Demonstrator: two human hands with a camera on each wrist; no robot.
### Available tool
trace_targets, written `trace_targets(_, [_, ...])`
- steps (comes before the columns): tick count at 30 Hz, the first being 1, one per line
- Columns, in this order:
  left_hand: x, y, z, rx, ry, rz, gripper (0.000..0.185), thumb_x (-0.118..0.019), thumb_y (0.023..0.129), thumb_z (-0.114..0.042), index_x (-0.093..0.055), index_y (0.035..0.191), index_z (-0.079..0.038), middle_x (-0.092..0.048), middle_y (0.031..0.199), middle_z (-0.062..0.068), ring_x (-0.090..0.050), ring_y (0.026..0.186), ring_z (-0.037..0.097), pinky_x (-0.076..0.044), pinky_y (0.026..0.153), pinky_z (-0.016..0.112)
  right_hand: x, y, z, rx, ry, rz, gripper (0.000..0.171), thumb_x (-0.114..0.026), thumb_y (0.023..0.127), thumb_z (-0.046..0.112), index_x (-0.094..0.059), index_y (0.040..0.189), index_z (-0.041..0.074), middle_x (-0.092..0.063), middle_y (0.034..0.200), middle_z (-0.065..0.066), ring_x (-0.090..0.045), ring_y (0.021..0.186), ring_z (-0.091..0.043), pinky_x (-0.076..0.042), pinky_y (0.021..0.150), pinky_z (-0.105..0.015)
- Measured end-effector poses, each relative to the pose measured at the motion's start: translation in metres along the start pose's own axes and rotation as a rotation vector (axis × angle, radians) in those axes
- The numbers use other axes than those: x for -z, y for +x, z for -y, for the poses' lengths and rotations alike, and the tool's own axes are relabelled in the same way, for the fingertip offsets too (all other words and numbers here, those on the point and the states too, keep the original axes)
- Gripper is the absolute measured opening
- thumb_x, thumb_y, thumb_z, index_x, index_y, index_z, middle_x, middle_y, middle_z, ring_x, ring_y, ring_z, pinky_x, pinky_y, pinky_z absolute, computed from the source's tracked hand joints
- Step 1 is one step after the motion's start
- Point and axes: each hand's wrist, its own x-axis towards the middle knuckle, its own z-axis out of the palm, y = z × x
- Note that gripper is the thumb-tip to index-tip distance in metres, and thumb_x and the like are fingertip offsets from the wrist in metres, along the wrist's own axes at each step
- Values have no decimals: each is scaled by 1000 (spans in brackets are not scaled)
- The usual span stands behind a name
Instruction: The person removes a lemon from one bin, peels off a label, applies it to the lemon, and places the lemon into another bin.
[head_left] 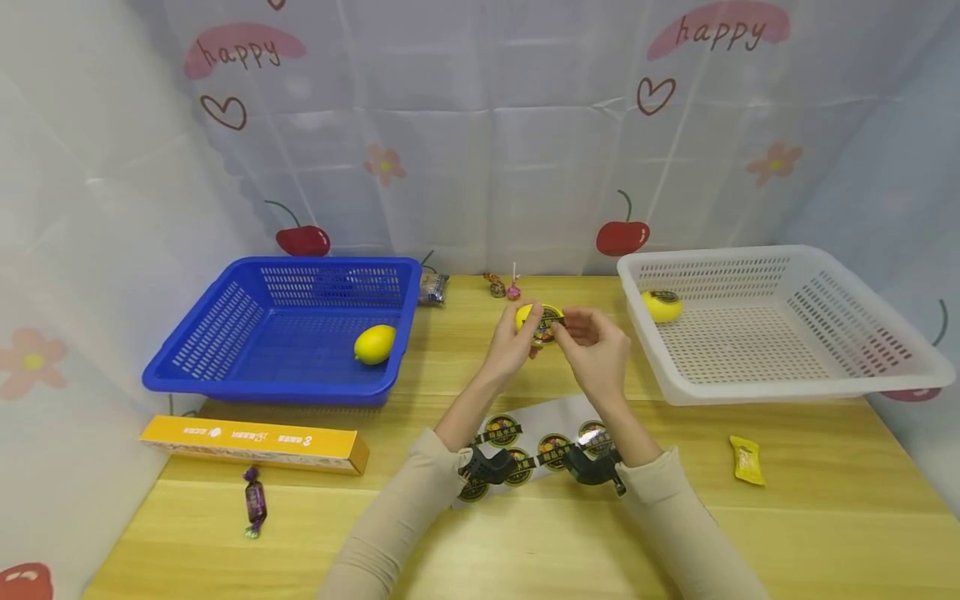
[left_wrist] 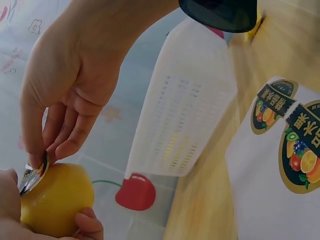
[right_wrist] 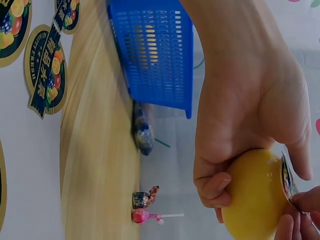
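My left hand (head_left: 510, 343) grips a yellow lemon (right_wrist: 252, 192) above the middle of the table, its fingers curled round the fruit. A round dark label sticker (head_left: 546, 325) with fruit pictures lies against the lemon's side. My right hand (head_left: 602, 354) pinches the sticker's edge between thumb and finger. In the left wrist view part of the sticker (left_wrist: 35, 176) stands away from the lemon's skin. Below the wrists lies a white sheet (head_left: 577, 408) bearing several such stickers. The wrist cameras and forearms cover part of it.
A blue basket (head_left: 288, 387) at left holds one lemon (head_left: 372, 345). The white basket (head_left: 795, 390) at right holds a stickered lemon (head_left: 662, 310). An orange box (head_left: 251, 444), a purple candy (head_left: 255, 502), a yellow packet (head_left: 746, 460) and a lollipop (head_left: 513, 292) lie on the table.
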Motion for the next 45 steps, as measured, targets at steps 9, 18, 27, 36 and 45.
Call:
trace_targets(9, [-8, -4, 0, -166, 185, -145, 40, -41, 101, -32, -47, 126, -1, -56, 94, 12, -43, 52, 11, -38, 48, 18, -1, -1, -15, 30, 9, -27, 17, -72, 76, -8, -65, 90, -15, -67, 82, -27, -63, 69, -9, -50, 63, -10])
trace_targets(18, [-10, -4, 13, -518, 357, -303, 51, -29, 102, -39, -55, 114, 3, -38, 53, -1, -27, 40, 0, -27, 36, 18, -5, 2, -35, 372, -247, -85, 17, -72, 80, 9, -69, 84, -6, -63, 75, -18, -59, 53, -26, -50, 44, -35])
trace_targets(27, [-12, -7, 7, -615, 389, -328, 60, -21, 103, -41, -58, 108, 5, -39, 50, 3, -26, 42, -2, -26, 35, 18, -11, 1, -35, 199, -367, 62, 51, -39, 100, 37, -67, 100, -5, -65, 75, -18, -57, 55, -28, -47, 50, -39])
trace_targets(36, [-14, -7, 5, -623, 431, -344, 52, -21, 105, -30, -59, 104, 5, -41, 50, 5, -27, 42, -1, -26, 37, 16, -15, 3, -27, -5, -341, 163, 88, -20, 93, 67, -62, 113, -7, -67, 89, -26, -64, 69, -38, -51, 59, -47])
trace_targets(45, [-18, -9, 3, -582, 439, -341, 35, -26, 101, -9, -58, 99, 6, -47, 51, 8, -35, 42, 0, -29, 36, 15, -18, 3, -30, -107, -296, 179, 81, -30, 93, 64, -59, 115, -8, -66, 93, -26, -64, 75, -37, -52, 60, -43])
